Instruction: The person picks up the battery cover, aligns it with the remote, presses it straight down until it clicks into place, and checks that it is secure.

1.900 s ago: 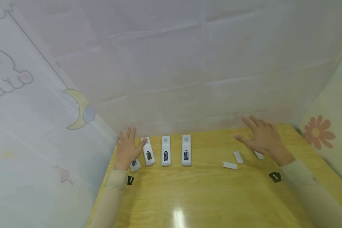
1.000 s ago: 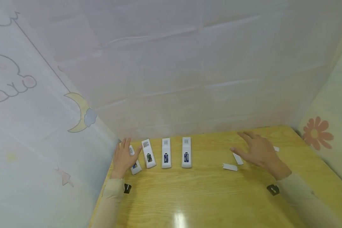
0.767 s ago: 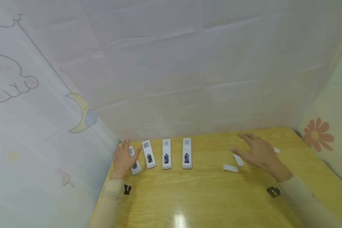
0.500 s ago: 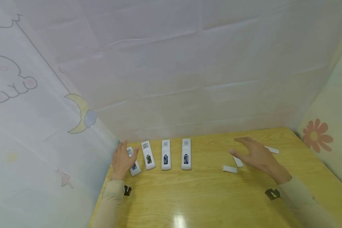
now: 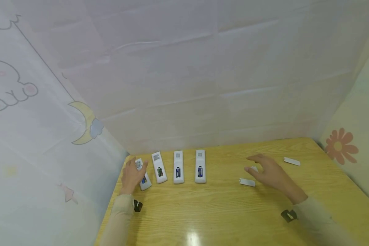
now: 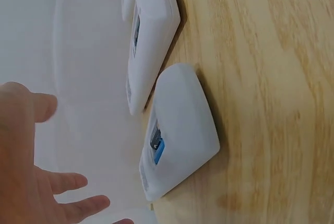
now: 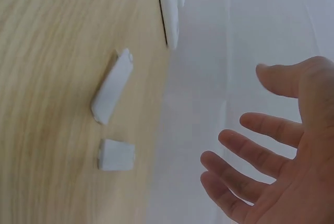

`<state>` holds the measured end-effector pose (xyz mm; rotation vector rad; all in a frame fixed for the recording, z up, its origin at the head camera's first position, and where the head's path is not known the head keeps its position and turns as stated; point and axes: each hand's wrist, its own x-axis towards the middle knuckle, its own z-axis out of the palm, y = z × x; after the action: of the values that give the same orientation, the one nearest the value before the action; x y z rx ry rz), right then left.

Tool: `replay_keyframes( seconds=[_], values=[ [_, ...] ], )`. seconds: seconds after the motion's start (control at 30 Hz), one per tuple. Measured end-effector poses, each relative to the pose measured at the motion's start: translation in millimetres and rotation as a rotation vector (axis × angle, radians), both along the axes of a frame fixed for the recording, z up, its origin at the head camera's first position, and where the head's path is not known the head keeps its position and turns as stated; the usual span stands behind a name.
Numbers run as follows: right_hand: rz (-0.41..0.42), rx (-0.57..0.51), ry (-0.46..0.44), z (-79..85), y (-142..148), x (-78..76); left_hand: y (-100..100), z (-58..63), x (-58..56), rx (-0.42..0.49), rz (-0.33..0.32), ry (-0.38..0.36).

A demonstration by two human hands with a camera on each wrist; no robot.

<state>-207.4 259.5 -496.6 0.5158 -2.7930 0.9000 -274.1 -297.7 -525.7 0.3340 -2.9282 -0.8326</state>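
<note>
My left hand (image 5: pixel 133 176) hovers over the leftmost white remote control (image 5: pixel 146 186), fingers spread and holding nothing. In the left wrist view a gap separates the hand from that remote, whose blue battery (image 6: pixel 159 151) shows. More remotes lie back side up in a row beside it: a second (image 5: pixel 159 167), a third (image 5: pixel 178 167) and a fourth (image 5: pixel 200 160), their battery bays uncovered with batteries inside. My right hand (image 5: pixel 272 174) is above the white battery covers, relaxed and holding nothing. One cover (image 5: pixel 247 182) lies in front of it, another (image 5: pixel 255 168) is partly hidden by it, a third (image 5: pixel 292 161) lies behind.
Everything lies on a yellow wood-grain table (image 5: pixel 184 208). Pale cloth walls rise at the back (image 5: pixel 172 85) and on both sides, printed with a moon (image 5: pixel 85 123) and a flower (image 5: pixel 339 146). Black wrist mounts (image 5: pixel 137 205) show at both sleeves.
My right hand has come lower and toward the left, uncovering the farthest battery cover. My left hand has lowered slightly over the leftmost remote. Remotes and covers lie as before.
</note>
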Motion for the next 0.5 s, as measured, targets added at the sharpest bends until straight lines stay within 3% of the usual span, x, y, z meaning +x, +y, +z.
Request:
replay_keyframes(
  seconds=[0.33, 0.5],
  values=[
    [0.071, -0.03, 0.072, -25.2, -10, 2.1, 0, -9.1, -3.0, 0.039, 0.03, -0.093],
    [0.085, -0.058, 0.03, -30.6, -13, 6.2, 0, -15.4, -6.9, 0.033, 0.033, -0.11]
  ],
)
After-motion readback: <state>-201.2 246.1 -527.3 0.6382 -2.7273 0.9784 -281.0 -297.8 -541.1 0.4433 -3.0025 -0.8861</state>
